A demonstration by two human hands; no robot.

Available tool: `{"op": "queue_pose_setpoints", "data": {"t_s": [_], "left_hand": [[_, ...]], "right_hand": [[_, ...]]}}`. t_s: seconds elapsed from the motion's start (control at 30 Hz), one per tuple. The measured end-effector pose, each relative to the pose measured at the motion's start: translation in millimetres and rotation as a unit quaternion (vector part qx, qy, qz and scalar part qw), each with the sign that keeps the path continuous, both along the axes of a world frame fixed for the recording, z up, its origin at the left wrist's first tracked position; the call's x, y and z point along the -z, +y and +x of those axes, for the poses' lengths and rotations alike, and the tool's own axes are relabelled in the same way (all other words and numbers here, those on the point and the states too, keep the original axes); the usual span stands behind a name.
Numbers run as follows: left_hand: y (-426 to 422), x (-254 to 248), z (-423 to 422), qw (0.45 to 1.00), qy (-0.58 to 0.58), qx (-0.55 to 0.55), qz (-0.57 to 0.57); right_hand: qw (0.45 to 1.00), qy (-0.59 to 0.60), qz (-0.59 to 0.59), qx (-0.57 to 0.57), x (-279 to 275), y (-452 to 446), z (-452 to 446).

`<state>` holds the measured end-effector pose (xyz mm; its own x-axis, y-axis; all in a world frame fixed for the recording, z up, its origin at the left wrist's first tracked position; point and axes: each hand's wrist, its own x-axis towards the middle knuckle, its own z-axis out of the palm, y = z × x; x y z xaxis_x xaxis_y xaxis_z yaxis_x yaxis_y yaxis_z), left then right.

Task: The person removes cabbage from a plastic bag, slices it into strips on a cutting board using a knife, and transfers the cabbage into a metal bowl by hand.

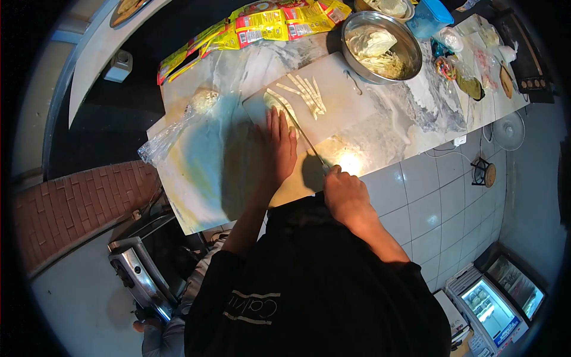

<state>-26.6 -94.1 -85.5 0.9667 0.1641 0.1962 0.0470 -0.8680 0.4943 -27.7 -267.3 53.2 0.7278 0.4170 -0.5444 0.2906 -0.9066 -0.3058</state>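
wide head-worn view, forward and down onto the nearby counter [383,131]

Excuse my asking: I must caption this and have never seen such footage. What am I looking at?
No machine here: the picture comes from a camera on a person's head, looking forward and down; the black shirt is theirs. The bare right hand grips a long, thin metal knife. The bare left hand rests on a pale cream food piece, its kind unclear. Beside it, cream-coloured cut strips lie on a whitish rectangular board, atop a grey-and-white marbled table. Beyond are a round, shiny metal bowl of pale food and yellow-and-red plastic packets.
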Motion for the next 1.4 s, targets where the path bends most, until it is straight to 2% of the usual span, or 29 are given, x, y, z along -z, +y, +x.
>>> {"op": "queue_pose_setpoints", "data": {"t_s": [0.3,0.37,0.47,0.6,0.67,0.8,0.87,1.0,1.13,1.4], "left_hand": [[-6,-8,-2,0.995,0.025,-0.005,0.099],[-6,-6,-2,0.994,0.025,-0.007,0.102],[-8,-6,-2,0.995,0.025,-0.009,0.096],[-8,-3,-1,0.997,0.019,-0.014,0.069],[-8,-1,1,0.998,0.023,-0.014,0.056],[-6,0,0,0.999,0.026,-0.009,0.038],[-7,-4,-2,0.999,0.027,-0.007,0.043],[-6,-1,-1,0.998,0.004,0.002,0.061],[-8,4,-2,0.996,0.003,-0.004,0.087],[-8,3,-1,0.999,0.001,-0.014,0.041]], "right_hand": [[0.998,0.066,0.011,-0.016,-6,2,3],[0.998,0.053,0.044,-0.015,-6,0,2],[0.998,0.059,0.029,0.007,-3,2,-2],[0.998,0.057,0.027,0.011,32,-1,-16],[0.994,-0.045,0.088,0.034,58,-5,-26],[0.995,-0.049,0.081,0.039,97,-8,-28],[0.984,-0.095,0.147,0.027,117,-10,-26],[0.978,-0.121,0.168,0.038,113,6,-9],[0.981,-0.099,0.156,0.056,109,6,-5],[0.974,-0.132,0.170,0.070,101,-22,-20]]}}
